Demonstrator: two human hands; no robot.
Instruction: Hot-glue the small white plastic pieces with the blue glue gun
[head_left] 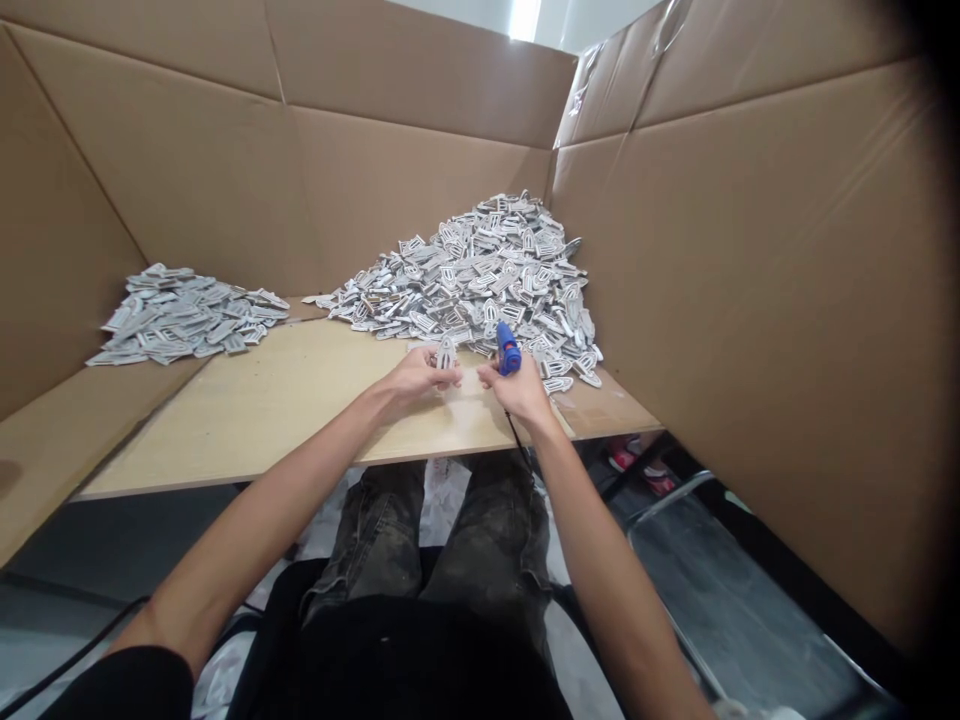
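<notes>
My left hand [424, 374] is closed on a small grey slotted piece [446, 354], held upright by its lower end just above the board, its rounded tip pointing up. Close beside it, my right hand [519, 388] is wrapped round a blue corded hand tool [508, 350] with a small red-orange part on it. The tool's exact kind does not show clearly. From below that hand hangs a black cord [517, 436]. Behind both hands rises a large heap of similar grey slotted pieces [480, 270]. A gap separates the tool from the held piece.
A smaller heap of grey pieces [187, 315] lies at the left. Tall cardboard walls [420, 130] enclose the wooden board [277, 400] at the back and both sides. My legs [442, 530] are under its front edge. A pink shoe [621, 457] shows below at the right.
</notes>
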